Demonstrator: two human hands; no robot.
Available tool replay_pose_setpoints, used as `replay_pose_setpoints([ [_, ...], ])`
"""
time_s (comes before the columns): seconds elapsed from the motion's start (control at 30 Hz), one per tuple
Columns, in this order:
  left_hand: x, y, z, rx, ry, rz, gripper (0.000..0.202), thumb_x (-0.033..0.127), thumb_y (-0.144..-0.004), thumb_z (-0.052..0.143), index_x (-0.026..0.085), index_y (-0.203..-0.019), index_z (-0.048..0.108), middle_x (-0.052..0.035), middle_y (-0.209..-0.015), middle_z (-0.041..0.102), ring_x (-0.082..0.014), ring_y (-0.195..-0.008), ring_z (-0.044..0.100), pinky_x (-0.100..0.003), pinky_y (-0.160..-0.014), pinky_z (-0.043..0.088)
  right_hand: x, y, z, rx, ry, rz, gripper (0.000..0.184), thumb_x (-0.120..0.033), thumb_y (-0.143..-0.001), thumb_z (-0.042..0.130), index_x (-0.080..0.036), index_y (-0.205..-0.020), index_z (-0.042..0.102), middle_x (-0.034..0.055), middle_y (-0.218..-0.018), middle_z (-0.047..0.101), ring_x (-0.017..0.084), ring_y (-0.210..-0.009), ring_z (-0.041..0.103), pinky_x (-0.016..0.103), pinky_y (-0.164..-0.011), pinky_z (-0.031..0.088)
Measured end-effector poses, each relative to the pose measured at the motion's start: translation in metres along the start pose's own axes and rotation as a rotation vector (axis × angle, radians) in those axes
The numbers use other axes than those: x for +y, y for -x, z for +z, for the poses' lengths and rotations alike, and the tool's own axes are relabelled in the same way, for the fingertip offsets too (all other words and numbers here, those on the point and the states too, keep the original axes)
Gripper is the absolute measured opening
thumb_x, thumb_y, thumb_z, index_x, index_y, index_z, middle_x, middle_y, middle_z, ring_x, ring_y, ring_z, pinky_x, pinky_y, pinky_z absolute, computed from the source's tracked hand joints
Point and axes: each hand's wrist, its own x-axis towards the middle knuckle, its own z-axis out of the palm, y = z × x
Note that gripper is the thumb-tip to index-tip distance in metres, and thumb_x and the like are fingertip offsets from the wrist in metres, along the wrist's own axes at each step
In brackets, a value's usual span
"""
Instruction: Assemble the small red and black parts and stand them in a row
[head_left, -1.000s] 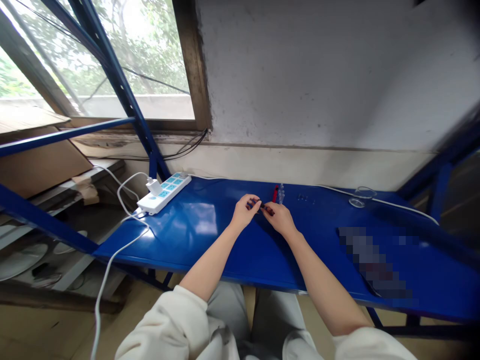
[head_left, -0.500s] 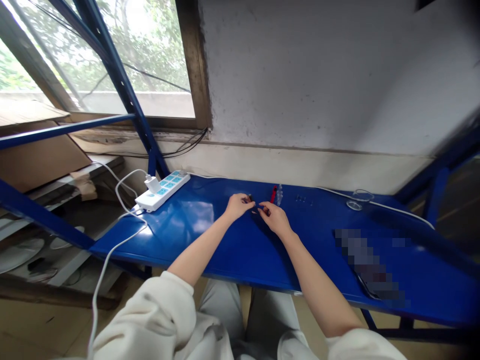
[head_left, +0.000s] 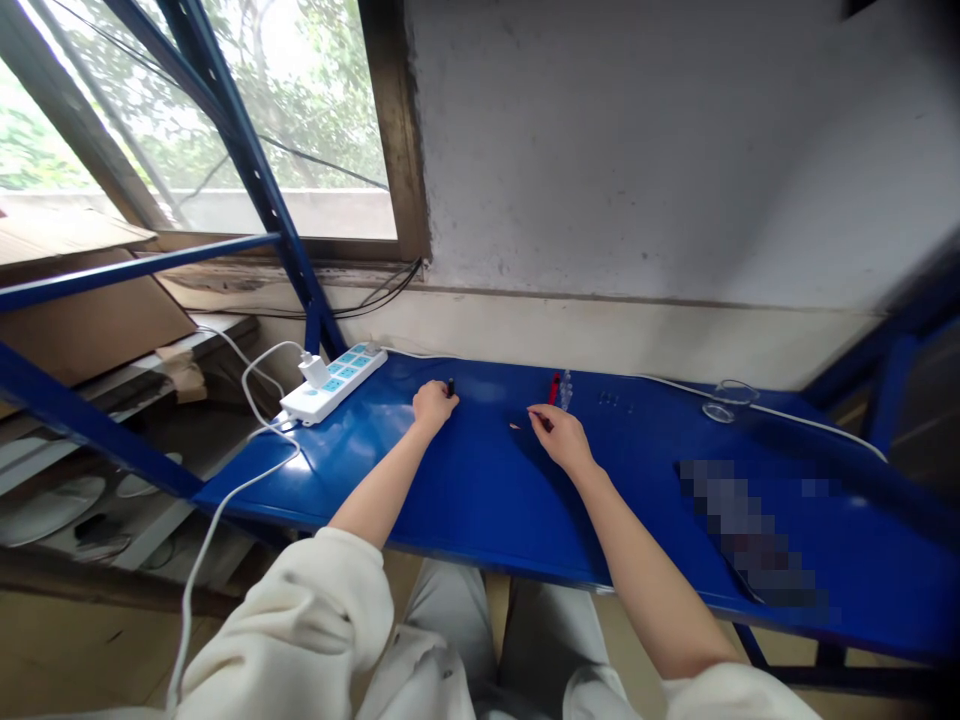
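Observation:
My left hand [head_left: 433, 403] rests on the blue shelf [head_left: 465, 480], fingers curled round a small dark cap [head_left: 451, 386] that sticks up from them. My right hand [head_left: 559, 436] is further right, pinching a thin pen-like piece [head_left: 534, 416] with a pale tip pointing left. The two hands are apart. Just behind my right hand a red pen [head_left: 553, 388] and a small clear item [head_left: 566, 388] lie on the shelf.
A white power strip [head_left: 341, 380] with a plugged charger and white cable lies at the shelf's left end. A clear round dish [head_left: 721, 404] and a white cord sit at the back right. A blurred patch covers the right part. Blue frame bars cross the window at left.
My hands were together at the shelf's middle holding one piece. They have pulled apart: the left hand moved left with the dark cap, the right stayed with the thin piece.

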Motion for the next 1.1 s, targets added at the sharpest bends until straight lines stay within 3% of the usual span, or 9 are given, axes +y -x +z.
replay_pose_setpoints([
  [0.13, 0.0, 0.0, 0.003, -0.029, 0.016, -0.045, 0.015, 0.031, -0.067, 0.054, 0.02, -0.073, 0.062, -0.0039, -0.078, 0.065, -0.0187, -0.077, 0.059, -0.024, -0.062, 0.039, -0.001, 0.0, -0.004, 0.087, 0.051, 0.065, 0.03, -0.033, -0.083, 0.038, -0.019, -0.097, 0.061, 0.0059, -0.081, 0.065, 0.016, -0.067, 0.06, 0.027, -0.063, 0.046],
  [0.27, 0.002, 0.003, -0.002, -0.047, 0.035, -0.082, 0.018, 0.035, -0.068, 0.056, 0.02, -0.076, 0.063, -0.004, -0.082, 0.065, -0.0202, -0.084, 0.058, -0.026, -0.069, 0.039, 0.0, -0.003, -0.014, 0.29, 0.13, 0.202, 0.033, -0.035, -0.083, 0.037, -0.016, -0.102, 0.055, 0.0073, -0.081, 0.064, 0.017, -0.071, 0.059, 0.028, -0.066, 0.043],
  [0.37, 0.005, 0.01, -0.012, -0.06, 0.076, -0.119, 0.035, 0.042, -0.062, 0.063, 0.02, -0.089, 0.061, -0.0067, -0.095, 0.062, -0.0253, -0.096, 0.053, -0.032, -0.076, 0.039, 0.005, -0.005, -0.023, 0.364, 0.198, 0.321, 0.032, -0.033, -0.083, 0.036, -0.013, -0.103, 0.051, 0.0081, -0.081, 0.062, 0.018, -0.075, 0.057, 0.028, -0.068, 0.041],
  [0.5, 0.026, 0.029, -0.025, 0.226, 0.2, -0.085, 0.053, 0.038, -0.068, 0.059, 0.02, -0.116, 0.044, -0.0115, -0.112, 0.052, -0.0284, -0.107, 0.044, -0.04, -0.082, 0.036, 0.016, -0.005, -0.029, 0.241, 0.348, 0.479, 0.031, -0.027, -0.079, 0.04, -0.011, -0.103, 0.051, 0.0122, -0.09, 0.06, 0.023, -0.087, 0.053, 0.032, -0.071, 0.037],
  [0.6, 0.057, 0.049, -0.027, 0.391, 0.297, 0.176, 0.043, 0.027, -0.079, 0.045, 0.019, -0.121, 0.038, -0.0116, -0.116, 0.049, -0.0237, -0.106, 0.044, -0.038, -0.087, 0.034, 0.021, -0.004, -0.026, 0.089, 0.439, 0.56, 0.03, -0.026, -0.077, 0.043, -0.013, -0.102, 0.053, 0.0144, -0.101, 0.057, 0.026, -0.097, 0.049, 0.037, -0.075, 0.035],
  [0.67, 0.08, 0.062, -0.022, 0.356, 0.292, 0.38, 0.039, 0.023, -0.082, 0.04, 0.018, -0.121, 0.04, -0.0111, -0.118, 0.049, -0.0225, -0.108, 0.043, -0.036, -0.09, 0.033, 0.022, -0.003, -0.023, 0.018, 0.462, 0.573, 0.03, -0.026, -0.077, 0.044, -0.013, -0.103, 0.054, 0.0147, -0.104, 0.056, 0.027, -0.099, 0.047, 0.039, -0.077, 0.035],
  [0.83, 0.117, 0.079, 0.013, 0.032, 0.115, 0.75, 0.057, 0.021, -0.081, 0.039, 0.023, -0.135, 0.021, -0.009, -0.133, 0.037, -0.0248, -0.116, 0.036, -0.039, -0.088, 0.034, 0.023, -0.001, -0.015, -0.031, 0.491, 0.555, 0.031, -0.028, -0.079, 0.044, -0.013, -0.104, 0.054, 0.0149, -0.105, 0.055, 0.028, -0.101, 0.045, 0.042, -0.078, 0.035],
  [0.97, 0.123, 0.074, 0.044, -0.062, 0.033, 0.716, 0.065, 0.018, -0.08, 0.039, 0.024, -0.138, 0.009, -0.0088, -0.14, 0.026, -0.0272, -0.12, 0.031, -0.043, -0.088, 0.033, 0.023, -0.002, -0.011, -0.041, 0.507, 0.546, 0.031, -0.028, -0.08, 0.043, -0.012, -0.104, 0.054, 0.0162, -0.105, 0.055, 0.028, -0.101, 0.046, 0.042, -0.078, 0.035],
  [1.1, 0.127, 0.066, 0.057, -0.05, 0.001, 0.672, 0.057, 0.017, -0.082, 0.035, 0.023, -0.136, 0.019, -0.0106, -0.136, 0.034, -0.0277, -0.117, 0.033, -0.045, -0.088, 0.033, 0.023, -0.003, -0.008, -0.047, 0.521, 0.534, 0.031, -0.029, -0.08, 0.043, -0.012, -0.103, 0.056, 0.0172, -0.105, 0.054, 0.029, -0.101, 0.046, 0.041, -0.077, 0.035],
])
